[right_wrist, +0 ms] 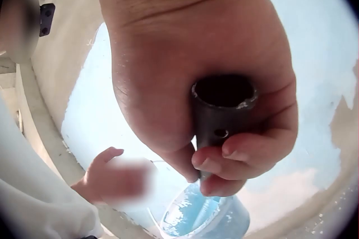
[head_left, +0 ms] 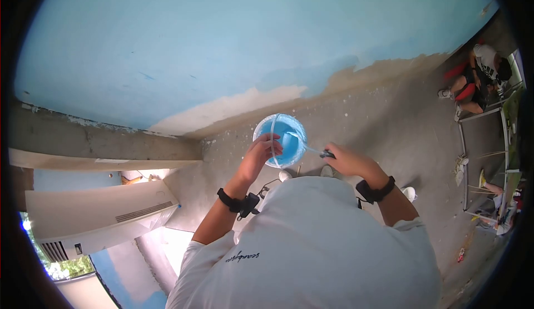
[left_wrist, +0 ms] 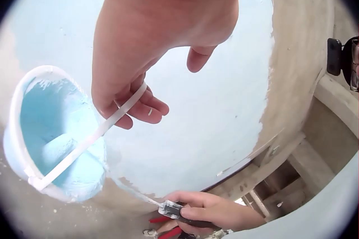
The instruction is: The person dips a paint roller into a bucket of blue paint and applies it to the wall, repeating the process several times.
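Note:
A white bucket [head_left: 259,133] stands below me, its inside coated with light blue paint. My left hand [head_left: 259,154] holds the bucket's white handle [left_wrist: 115,117] raised, fingers hooked round it and thumb apart. My right hand [head_left: 349,162] grips the dark handle [right_wrist: 221,121] of a paint roller. From that grip a blue-smeared metal rod [head_left: 312,149] runs over the rim into the bucket. Inside, the roller head [left_wrist: 58,148] is covered with light blue paint, its lower part hidden in the left wrist view behind the bucket's handle.
A wall [head_left: 222,42] painted light blue rises ahead, with bare grey patches low down. Paint specks dot the concrete floor [head_left: 389,120]. At the right, a person [head_left: 486,64] sits near a metal frame [head_left: 464,181]. A white air-conditioner-like unit [head_left: 100,212] stands at the left.

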`<state>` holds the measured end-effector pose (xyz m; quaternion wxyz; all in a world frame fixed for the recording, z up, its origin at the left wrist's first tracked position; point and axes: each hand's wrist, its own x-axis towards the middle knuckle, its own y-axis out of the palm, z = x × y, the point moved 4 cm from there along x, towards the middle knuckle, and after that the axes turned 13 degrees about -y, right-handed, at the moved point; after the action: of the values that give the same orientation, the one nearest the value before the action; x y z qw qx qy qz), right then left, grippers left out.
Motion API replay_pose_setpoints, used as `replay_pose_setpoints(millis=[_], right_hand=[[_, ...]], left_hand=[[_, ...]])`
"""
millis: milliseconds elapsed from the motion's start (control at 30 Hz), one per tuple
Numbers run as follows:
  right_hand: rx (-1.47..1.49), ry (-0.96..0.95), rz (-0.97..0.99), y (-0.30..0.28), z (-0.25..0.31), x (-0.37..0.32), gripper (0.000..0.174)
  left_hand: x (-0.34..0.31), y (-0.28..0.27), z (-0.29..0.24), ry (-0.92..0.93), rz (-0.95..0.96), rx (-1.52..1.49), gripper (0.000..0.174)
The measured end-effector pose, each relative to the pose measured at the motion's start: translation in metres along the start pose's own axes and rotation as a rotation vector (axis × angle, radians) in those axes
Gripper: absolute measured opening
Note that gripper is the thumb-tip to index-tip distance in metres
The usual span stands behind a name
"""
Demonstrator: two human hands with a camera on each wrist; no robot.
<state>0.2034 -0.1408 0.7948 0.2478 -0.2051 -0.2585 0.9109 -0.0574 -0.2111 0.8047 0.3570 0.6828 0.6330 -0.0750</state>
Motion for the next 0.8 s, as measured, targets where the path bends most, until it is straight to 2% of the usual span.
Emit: replay_pose_setpoints(millis=[233,300,333,400,500,633,733,800], right_hand=[[-0.186,-0.017,0.035,-0.003,-0.026,0.002,0.029],[-0.350,-0.203,-0.085,0.000,-0.032,-0.005,0.020],[-0.342,-0.196,-0.085,0.003,-0.038,-0.008,0.020],[-0.513,-0.165,-0.051,0.004,-0.044,-0.011,0.013],[-0.527,-0.242,-0.116,-0.008,-0.044,-0.022,0.006],[-0.486,-0.300,-0.079,-0.035,-0.069,-0.049,0.011],[-0.371,-0.338,-0.090,-0.059,-0.085,-0.081,0.018],[-0.156,-0.318,-0.157,-0.077,-0.083,-0.103,0.021]], left_hand=[[0.015,0.050,0.014,-0.034,-0.049,0.060,0.042],[0.023,0.059,0.025,-0.037,-0.063,0.074,0.042],[0.025,0.061,0.030,-0.030,-0.087,0.086,0.041],[0.028,0.076,0.031,-0.038,-0.093,0.080,0.040],[0.025,0.090,0.028,-0.023,-0.100,0.057,0.039],[0.027,0.104,0.025,-0.004,-0.067,-0.002,0.037],[0.028,0.114,0.025,-0.022,-0.067,0.035,0.040],[0.026,0.121,0.022,-0.019,-0.074,0.040,0.037]])
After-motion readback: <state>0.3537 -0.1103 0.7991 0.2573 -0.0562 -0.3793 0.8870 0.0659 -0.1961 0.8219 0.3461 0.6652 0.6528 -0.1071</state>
